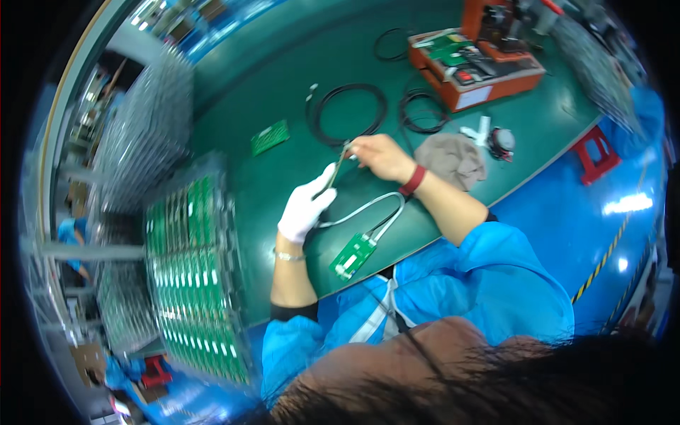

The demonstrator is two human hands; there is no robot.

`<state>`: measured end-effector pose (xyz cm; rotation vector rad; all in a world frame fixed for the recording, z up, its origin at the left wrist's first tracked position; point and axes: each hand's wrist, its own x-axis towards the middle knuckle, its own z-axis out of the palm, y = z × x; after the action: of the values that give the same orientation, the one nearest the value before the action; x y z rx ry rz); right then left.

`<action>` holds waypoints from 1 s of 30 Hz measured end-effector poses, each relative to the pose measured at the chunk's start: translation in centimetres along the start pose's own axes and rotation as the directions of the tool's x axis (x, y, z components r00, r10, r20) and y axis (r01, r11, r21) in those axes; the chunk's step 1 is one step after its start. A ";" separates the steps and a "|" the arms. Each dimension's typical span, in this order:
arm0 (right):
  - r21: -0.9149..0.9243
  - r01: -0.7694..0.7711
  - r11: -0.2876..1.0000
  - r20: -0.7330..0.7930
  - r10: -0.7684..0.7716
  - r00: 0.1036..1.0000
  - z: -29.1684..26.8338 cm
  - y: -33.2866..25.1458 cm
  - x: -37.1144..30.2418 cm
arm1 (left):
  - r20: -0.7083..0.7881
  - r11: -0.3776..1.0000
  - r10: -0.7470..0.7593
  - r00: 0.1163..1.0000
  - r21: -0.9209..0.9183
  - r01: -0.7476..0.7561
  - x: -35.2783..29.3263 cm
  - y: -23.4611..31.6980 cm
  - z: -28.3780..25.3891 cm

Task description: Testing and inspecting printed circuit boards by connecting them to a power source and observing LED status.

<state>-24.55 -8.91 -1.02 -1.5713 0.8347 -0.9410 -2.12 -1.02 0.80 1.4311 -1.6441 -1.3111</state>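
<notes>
My left hand (303, 207), in a white glove, grips a thin circuit board (340, 166) that I see nearly edge-on. At the board's upper end the fingers of my bare right hand (382, 157) are pinched together; what lies between them is too small and blurred to make out. A coiled black cable (386, 110) lies just beyond these fingers. Below my hands, a green circuit board (353, 256) with a grey cable (368, 203) rests near the table's front edge. Another small green board (270, 138) lies flat to the upper left of my left hand.
Trays of green boards (191, 280) stand at the left, with stacked clear trays (149, 120) behind. An orange case-like fixture (474, 78) sits at the far right. Nearer are a beige cloth (452, 159), a round black-and-silver object (501, 142) and another black cable coil (423, 129).
</notes>
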 end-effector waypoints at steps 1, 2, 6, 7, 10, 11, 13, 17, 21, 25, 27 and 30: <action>-0.005 0.060 0.998 0.024 -0.060 0.998 0.1 0.2 -0.1 | 0.036 1.000 0.029 0.999 -0.004 -0.029 -0.2 0.2 0.0; -0.022 0.079 0.997 0.023 -0.079 0.997 0.0 0.3 -0.1 | -0.003 0.996 0.078 0.997 0.031 -0.078 -0.3 0.6 0.1; -0.089 0.023 0.996 0.043 -0.019 0.999 -0.1 -0.5 -0.1 | -0.091 0.966 0.215 0.972 0.168 -0.198 -0.3 0.3 0.5; -0.093 0.063 0.994 0.035 -0.060 0.998 0.0 -0.3 0.1 | -0.123 0.951 0.248 0.961 0.221 -0.217 -0.3 0.2 0.5; -0.226 0.230 0.947 -0.075 -0.253 0.965 0.2 0.7 0.8 | -0.156 0.896 0.296 0.942 0.387 -0.217 -0.2 0.9 1.1; -0.351 0.335 0.874 -0.148 -0.405 0.902 0.4 0.9 1.1 | -0.167 0.846 0.303 0.938 0.500 -0.184 -0.2 1.4 1.1; -0.605 0.455 0.654 -0.219 -0.686 0.694 0.5 1.2 1.4 | -0.186 0.707 0.325 0.927 0.699 -0.108 -0.2 2.2 1.1; -0.449 0.204 0.870 -0.157 -0.302 0.940 0.5 -0.6 -0.1 | -0.131 0.487 0.361 0.923 0.871 -0.067 -0.2 2.4 1.7; -0.262 0.054 0.964 -0.205 -0.110 0.973 -0.1 -0.4 -0.1 | -0.146 0.403 0.463 0.874 0.913 -0.061 -0.7 1.6 1.1; -0.073 0.050 0.996 -0.261 -0.067 0.963 0.2 1.0 0.7 | -0.240 0.457 0.548 0.801 0.888 -0.047 -1.1 -0.9 -0.9; -0.002 0.067 0.998 -0.312 -0.064 0.948 0.0 1.9 0.7 | -0.286 0.551 0.564 0.775 0.829 -0.096 -0.6 -2.5 -1.6; 0.007 0.016 1.000 -0.331 -0.013 0.944 0.3 1.9 1.1 | -0.405 0.686 0.323 0.855 0.723 0.083 -1.9 -0.8 -1.4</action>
<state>-23.88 -10.08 -2.81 -1.4312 1.0506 -1.2399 -0.08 0.44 0.90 1.8423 -1.9016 -0.0886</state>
